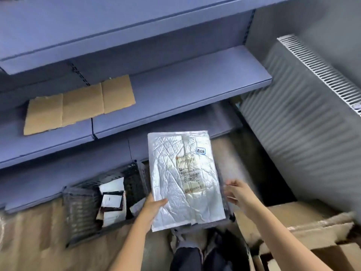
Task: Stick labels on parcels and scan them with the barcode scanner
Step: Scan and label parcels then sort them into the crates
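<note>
While you held it up in front of you, your left hand [154,204] gripped the silver padded parcel [168,182] at its lower left edge, thumb laid over the crinkled face and the other fingers hidden beneath. And there was your right hand [236,192], just off the parcel's right edge, fingers loosely bent and holding nothing; whether the fingertips brushed that edge, the blur did not let me tell. The parcel reached up and away from your left hand, tilted slightly, face up to you. A worn, wrinkled shipping label [188,173] sat on it between your two hands, its print too small to read, and a small blue-bordered sticker [200,151] sat above that, towards the parcel's far right corner. Just left of your left hand stood a black mesh crate [82,208] with a few small packets [112,200] lying in it. Well beyond both hands ran blue-grey shelves [185,90], a flat sheet of cardboard [78,106] lying on one of them, out past your left hand. Beyond your right hand rose a white ribbed radiator [304,106], and below your right forearm lay brown cardboard boxes [304,220]. Under the parcel, your dark trouser legs [185,259] showed.
</note>
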{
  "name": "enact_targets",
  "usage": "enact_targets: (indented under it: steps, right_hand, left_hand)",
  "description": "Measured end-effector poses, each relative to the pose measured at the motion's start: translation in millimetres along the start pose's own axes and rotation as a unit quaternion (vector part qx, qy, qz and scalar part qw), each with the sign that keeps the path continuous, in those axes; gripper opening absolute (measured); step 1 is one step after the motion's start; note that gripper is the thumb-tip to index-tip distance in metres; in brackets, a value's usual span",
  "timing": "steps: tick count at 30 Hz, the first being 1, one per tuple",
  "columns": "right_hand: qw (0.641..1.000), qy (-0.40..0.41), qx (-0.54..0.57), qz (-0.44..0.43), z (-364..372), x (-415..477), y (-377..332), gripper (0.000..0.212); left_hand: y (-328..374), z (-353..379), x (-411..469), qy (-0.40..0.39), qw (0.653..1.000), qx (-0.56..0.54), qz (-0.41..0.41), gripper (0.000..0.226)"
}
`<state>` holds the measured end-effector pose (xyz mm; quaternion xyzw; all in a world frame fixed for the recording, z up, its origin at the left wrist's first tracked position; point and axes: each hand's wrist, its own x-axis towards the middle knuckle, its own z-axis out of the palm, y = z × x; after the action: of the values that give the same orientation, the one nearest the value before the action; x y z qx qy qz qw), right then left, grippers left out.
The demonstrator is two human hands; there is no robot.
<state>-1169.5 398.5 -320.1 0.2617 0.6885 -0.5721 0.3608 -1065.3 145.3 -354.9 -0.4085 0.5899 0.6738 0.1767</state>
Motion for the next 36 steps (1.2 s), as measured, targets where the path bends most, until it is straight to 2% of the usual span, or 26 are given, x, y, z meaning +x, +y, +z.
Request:
enact_targets:
  steps: [3, 8, 13, 17, 21, 23, 24, 25, 26, 28, 30, 32, 34, 36]
  right_hand:
    - [1.0, -0.002, -0.001, 0.029, 5.4, 47.5, 34.1, 0.018]
    - [0.997, 0.002, -0.006, 0.074, 13.5, 116.5, 102.9, 0.022]
    - [0.992, -0.003, -0.017, 0.122, 19.6, 175.7, 174.6, 0.013]
    - [0.991, -0.025, -0.074, 0.109, 31.7, 212.0, 210.4, 0.011]
    - [0.97, -0.093, -0.224, 0.026, 50.7, 237.8, 228.4, 0.041]
    - [0.955, -0.114, -0.274, -0.013, 64.3, 250.9, 233.3, 0.053]
    - [0.95, -0.119, -0.287, -0.022, 70.5, 256.1, 235.4, 0.056]
    - [0.948, -0.121, -0.292, -0.024, 76.7, 262.4, 237.7, 0.057]
    - [0.948, -0.121, -0.293, -0.019, 81.3, 267.7, 239.6, 0.058]
    - [0.947, -0.124, -0.297, -0.005, 87.8, 278.2, 241.7, 0.058]
    - [0.934, -0.138, -0.329, 0.001, 89.5, 286.6, 243.1, 0.057]
    - [0.925, -0.155, -0.347, 0.003, 87.6, 293.6, 244.6, 0.057]
    - [0.923, -0.168, -0.347, 0.01, 84.4, 297.9, 244.4, 0.06]
    - [0.92, -0.17, -0.354, 0.012, 81.3, 299.1, 241.7, 0.061]
  left_hand:
    - [-26.7, 8.4, 53.1, 0.029, 0.999, 0.028, -0.029, 0.082]
    - [-95.6, 24.5, 132.8, 0.056, 0.989, 0.093, -0.099, 0.082]
    - [-160.6, 55.8, 195.5, 0.052, 0.986, 0.095, -0.125, 0.08]
    - [-204.8, 77.3, 228.6, 0.072, 0.983, 0.123, -0.116, 0.071]
    - [-226.4, 94.0, 248.7, 0.114, 0.98, 0.14, -0.085, 0.058]
    - [-225.8, 105.8, 252.2, 0.143, 0.97, 0.183, -0.077, 0.061]
    - [-225.2, 107.8, 249.6, 0.167, 0.956, 0.238, -0.05, 0.065]
    - [-225.3, 108.5, 247.4, 0.183, 0.926, 0.329, 0.012, 0.07]
    - [-230.6, 108.3, 246.2, 0.175, 0.88, 0.431, 0.098, 0.073]
    - [-237.5, 106.5, 247.0, 0.077, 0.749, 0.614, 0.235, 0.075]
    - [-241.5, 104.7, 251.5, -0.031, 0.642, 0.725, 0.247, 0.072]
    - [-239.9, 106.5, 257.0, -0.059, 0.602, 0.772, 0.197, 0.067]
    - [-236.0, 110.4, 263.2, -0.059, 0.573, 0.796, 0.182, 0.064]
    - [-233.8, 110.4, 264.4, -0.069, 0.565, 0.8, 0.187, 0.065]
